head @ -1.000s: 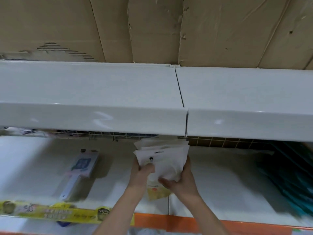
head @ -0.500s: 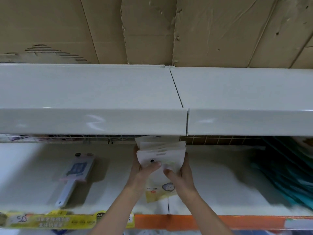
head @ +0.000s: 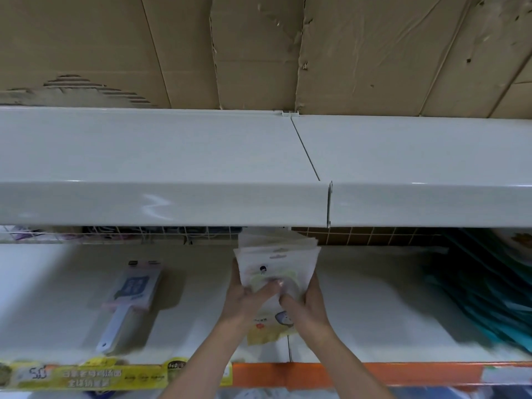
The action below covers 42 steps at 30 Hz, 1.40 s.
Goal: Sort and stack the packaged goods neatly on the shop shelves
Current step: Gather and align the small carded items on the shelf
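A stack of thin white packets (head: pixel 277 262) with a small cartoon figure and a yellow patch stands upright on the lower shelf (head: pixel 374 312), just under the front lip of the upper shelf (head: pixel 172 203). My left hand (head: pixel 244 300) grips the stack's left side, thumb across its front. My right hand (head: pixel 309 306) grips the right side. One yellow packet (head: pixel 267 329) lies flat on the shelf below my wrists.
A packaged brush with a white handle (head: pixel 129 295) lies on the lower shelf to the left. Teal flat items (head: pixel 489 292) lean at the right. A wire grid (head: pixel 144 236) backs the shelf. Orange and yellow price strips (head: pixel 345 372) line the front edge. Cardboard boxes (head: pixel 259 53) sit above.
Both hands have squared the packets into a tighter stack and shifted it slightly back and upright. The printed front packet now faces me; the view dropped a little.
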{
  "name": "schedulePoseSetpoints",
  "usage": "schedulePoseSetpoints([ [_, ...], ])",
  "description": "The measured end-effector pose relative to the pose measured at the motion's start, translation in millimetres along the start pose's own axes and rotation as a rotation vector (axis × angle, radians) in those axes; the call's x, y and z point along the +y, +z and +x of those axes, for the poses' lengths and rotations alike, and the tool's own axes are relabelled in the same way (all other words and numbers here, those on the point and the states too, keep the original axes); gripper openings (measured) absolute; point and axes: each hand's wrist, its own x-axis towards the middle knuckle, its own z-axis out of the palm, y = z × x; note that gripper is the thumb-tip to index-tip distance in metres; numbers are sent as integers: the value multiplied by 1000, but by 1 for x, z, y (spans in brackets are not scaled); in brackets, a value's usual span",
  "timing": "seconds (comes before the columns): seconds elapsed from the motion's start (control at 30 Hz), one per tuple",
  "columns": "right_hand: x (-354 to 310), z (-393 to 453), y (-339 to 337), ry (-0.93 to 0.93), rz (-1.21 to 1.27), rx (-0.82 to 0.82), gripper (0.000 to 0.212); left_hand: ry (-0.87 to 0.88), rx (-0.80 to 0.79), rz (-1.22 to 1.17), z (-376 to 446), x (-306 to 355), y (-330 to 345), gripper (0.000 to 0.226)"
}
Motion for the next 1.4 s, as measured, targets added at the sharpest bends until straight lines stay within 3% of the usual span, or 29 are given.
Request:
schedulePoseSetpoints([
  [0.13,-3,-6,7,19,45,-15,57,18,20,25,-1,2,-4,78],
  [0.23,-4,-9,12,34,45,-44,66,2,56,28,-6,-8,-16,88],
  [0.4,-8,-8,24,12,52,-45,67,-40,78,23,-6,-4,-17,55],
  [0.47,-11,-7,27,-23,58,-34,69,-17,63,18,-1,-3,-21,66],
  [0.53,-12,-7,26,-81,48,4,70,51,68,43,1,-1,-27,100],
  [0.57,-12,-7,25,-103,45,14,72,57,90,68,0,1,-30,102],
  [0.67,-9,-9,27,-84,23,-5,70,26,93,107,-1,-1,-30,64],
  [0.8,-7,-12,29,-81,-26,17,73,-11,104,120,1,1,-26,82],
  [1.07,1,-7,23,-16,-68,-36,65,-206,92,245,-2,-2,-30,71],
  [1.17,0,-5,21,-5,-91,-50,66,-162,28,168,0,-8,-36,68],
  [1.27,0,-2,19,20,-93,-52,65,-118,-12,179,2,-18,-38,90],
  [1.4,-6,8,22,46,-177,-66,44,-6,54,239,6,-13,-38,50],
])
